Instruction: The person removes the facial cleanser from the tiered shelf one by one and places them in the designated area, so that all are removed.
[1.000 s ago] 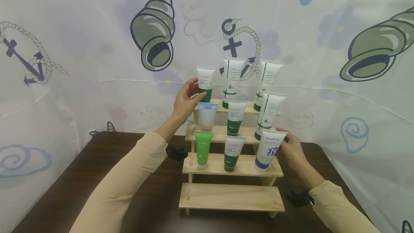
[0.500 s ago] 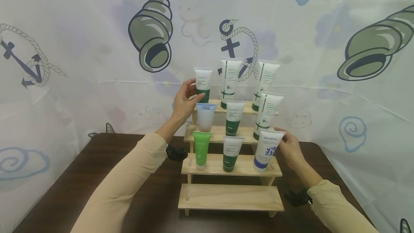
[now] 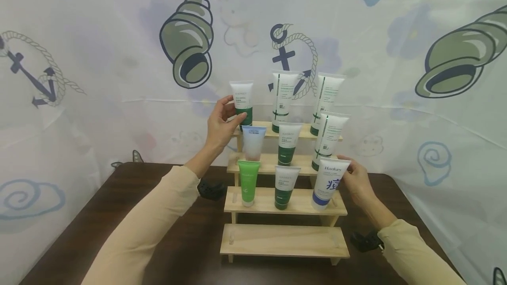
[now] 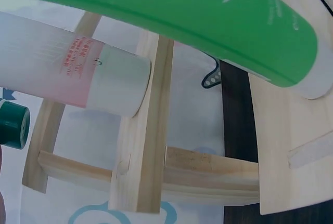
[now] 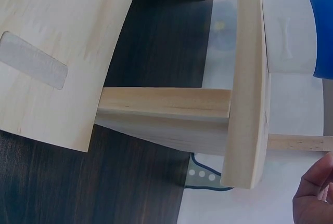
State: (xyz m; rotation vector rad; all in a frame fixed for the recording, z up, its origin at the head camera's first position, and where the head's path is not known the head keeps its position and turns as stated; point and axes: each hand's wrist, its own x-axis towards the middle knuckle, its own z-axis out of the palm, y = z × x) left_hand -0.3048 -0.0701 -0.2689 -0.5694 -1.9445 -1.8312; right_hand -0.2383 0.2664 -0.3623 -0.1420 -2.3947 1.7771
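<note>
At the left end of the top tier, my left hand (image 3: 222,122) grips a small white tube with a dark green lower part (image 3: 242,98), thumb across its front. Its green cap (image 4: 13,124) shows at the left wrist view's edge. My right hand (image 3: 358,184) is beside a white tube with a blue band (image 3: 328,184), at the right side of the wooden tiered stand (image 3: 283,241). That tube hides its fingertips; whether they hold the stand or touch the tube cannot be told. In the right wrist view, part of the right hand (image 5: 315,193) shows at the lower right corner.
Two tall white tubes, one a tall tube (image 3: 285,96), share the top tier. Below stand a pale blue tube (image 3: 253,142), a white-green tube (image 3: 288,144), another tall tube (image 3: 330,137), a bright green tube (image 3: 248,184) and others. The dark table (image 3: 190,241) bears the stand.
My left hand has shifted a little to the left with the small white-green tube. The right hand and the other tubes keep their places on the stand.
</note>
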